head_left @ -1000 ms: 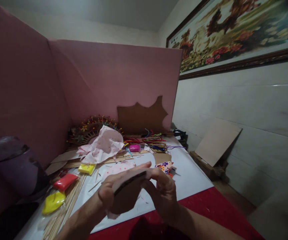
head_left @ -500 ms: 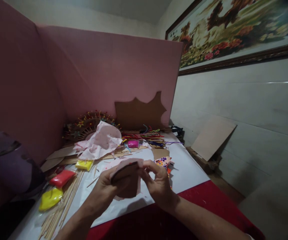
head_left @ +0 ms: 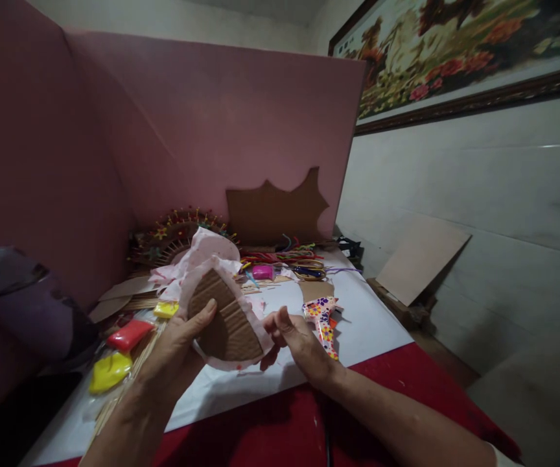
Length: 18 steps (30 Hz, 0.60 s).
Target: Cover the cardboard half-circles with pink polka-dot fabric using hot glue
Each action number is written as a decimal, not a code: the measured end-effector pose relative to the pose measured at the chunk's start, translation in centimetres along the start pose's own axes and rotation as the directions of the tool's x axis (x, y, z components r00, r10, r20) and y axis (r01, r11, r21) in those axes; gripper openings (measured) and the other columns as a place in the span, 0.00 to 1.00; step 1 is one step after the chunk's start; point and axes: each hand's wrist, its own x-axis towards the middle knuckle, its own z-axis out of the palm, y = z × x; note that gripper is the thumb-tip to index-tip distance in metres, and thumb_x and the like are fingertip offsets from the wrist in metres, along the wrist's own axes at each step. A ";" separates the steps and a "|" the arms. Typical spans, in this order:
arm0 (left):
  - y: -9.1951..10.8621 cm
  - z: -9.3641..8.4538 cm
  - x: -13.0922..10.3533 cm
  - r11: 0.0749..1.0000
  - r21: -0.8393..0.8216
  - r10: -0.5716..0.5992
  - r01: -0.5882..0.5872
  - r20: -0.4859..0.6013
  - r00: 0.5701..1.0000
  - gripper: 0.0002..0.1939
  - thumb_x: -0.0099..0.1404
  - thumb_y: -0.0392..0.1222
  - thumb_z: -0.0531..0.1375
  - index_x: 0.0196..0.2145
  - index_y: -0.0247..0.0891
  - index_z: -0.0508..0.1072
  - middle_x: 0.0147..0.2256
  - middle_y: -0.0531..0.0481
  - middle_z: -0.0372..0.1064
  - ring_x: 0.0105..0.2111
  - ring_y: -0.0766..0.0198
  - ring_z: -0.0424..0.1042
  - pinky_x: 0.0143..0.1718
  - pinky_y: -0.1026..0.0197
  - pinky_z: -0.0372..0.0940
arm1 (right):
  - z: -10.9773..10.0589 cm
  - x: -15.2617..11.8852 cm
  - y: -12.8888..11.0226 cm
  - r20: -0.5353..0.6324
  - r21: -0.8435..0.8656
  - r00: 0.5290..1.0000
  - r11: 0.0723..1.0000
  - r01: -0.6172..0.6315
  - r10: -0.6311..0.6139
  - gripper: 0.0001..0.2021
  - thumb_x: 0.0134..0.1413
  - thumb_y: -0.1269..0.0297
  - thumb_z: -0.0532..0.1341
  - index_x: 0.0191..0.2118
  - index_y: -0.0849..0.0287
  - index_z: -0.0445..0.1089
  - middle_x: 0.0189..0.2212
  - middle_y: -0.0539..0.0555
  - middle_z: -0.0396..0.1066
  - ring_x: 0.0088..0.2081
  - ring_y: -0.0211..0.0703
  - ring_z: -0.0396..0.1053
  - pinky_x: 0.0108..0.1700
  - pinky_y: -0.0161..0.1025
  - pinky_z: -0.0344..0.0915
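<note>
My left hand [head_left: 177, 344] grips a cardboard piece [head_left: 226, 324] with a rounded outline, thumb across its bare brown face. Pale pink cloth [head_left: 255, 311] wraps over the cardboard's edge all around. At the lower right corner, the curled fingers of my right hand [head_left: 299, 344] hold the cloth-covered rim; the thumb is raised and some fingertips are hidden behind the piece. A flower-patterned glue gun [head_left: 326, 327] lies on the white sheet just right of that hand. Behind the held piece is a crumpled pink cloth [head_left: 207, 246].
Yellow [head_left: 109, 373] and red clay packets [head_left: 129, 335] lie at left beside thin wooden sticks [head_left: 139, 363]. Toward the back are scissors [head_left: 309, 269], a magenta packet [head_left: 263, 272], colourful pipe cleaners [head_left: 280, 252] and a cut cardboard sheet [head_left: 275, 211]. Red cloth [head_left: 382, 389] covers the near edge.
The cardboard piece has turned from nearly edge-on so its brown face shows. My left hand's thumb now lies on that face, and my right hand has shifted to the lower right corner.
</note>
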 end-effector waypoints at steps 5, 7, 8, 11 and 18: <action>-0.4 -0.8 0.6 1.000 -0.008 -0.024 0.023 -0.026 0.999 0.20 0.56 0.32 0.63 0.48 0.38 0.72 0.37 0.43 0.78 0.34 0.54 0.77 0.37 0.56 0.73 | 0.3 -0.1 0.1 -0.021 0.000 0.999 0.999 -0.036 0.036 0.25 0.52 0.40 0.54 0.29 0.62 0.66 0.19 0.52 0.72 0.19 0.37 0.70 0.22 0.31 0.62; -0.5 -1.0 0.8 1.000 0.010 -0.016 0.016 -0.024 1.000 0.18 0.56 0.32 0.63 0.45 0.36 0.73 0.36 0.43 0.78 0.34 0.54 0.77 0.36 0.55 0.73 | 0.4 -0.1 0.2 -0.039 0.018 0.997 0.998 -0.059 0.059 0.22 0.50 0.42 0.58 0.29 0.61 0.64 0.19 0.52 0.73 0.18 0.37 0.69 0.22 0.31 0.62; -0.5 -1.0 0.8 1.000 0.019 -0.012 0.013 -0.024 1.000 0.16 0.56 0.32 0.63 0.44 0.35 0.73 0.35 0.43 0.78 0.33 0.54 0.77 0.36 0.55 0.73 | 0.5 -0.1 0.2 -0.046 0.029 0.997 0.997 -0.066 0.067 0.22 0.49 0.43 0.59 0.28 0.61 0.64 0.19 0.52 0.73 0.18 0.36 0.69 0.22 0.31 0.62; -0.6 -1.1 0.8 1.000 0.022 -0.015 0.016 -0.027 1.000 0.14 0.55 0.34 0.63 0.41 0.34 0.74 0.34 0.42 0.78 0.33 0.54 0.77 0.36 0.55 0.73 | 0.6 -0.1 0.3 -0.064 0.043 0.995 0.997 -0.070 0.073 0.20 0.48 0.45 0.60 0.28 0.61 0.62 0.18 0.51 0.72 0.17 0.36 0.68 0.21 0.31 0.62; -0.6 -1.2 0.9 0.999 -0.007 0.034 -0.034 -0.054 0.998 0.15 0.54 0.35 0.65 0.41 0.36 0.73 0.34 0.45 0.77 0.32 0.57 0.77 0.34 0.60 0.72 | 1.0 -0.3 0.2 -0.090 0.023 0.993 0.997 -0.072 0.074 0.20 0.50 0.46 0.59 0.28 0.61 0.62 0.19 0.52 0.73 0.18 0.35 0.67 0.22 0.31 0.63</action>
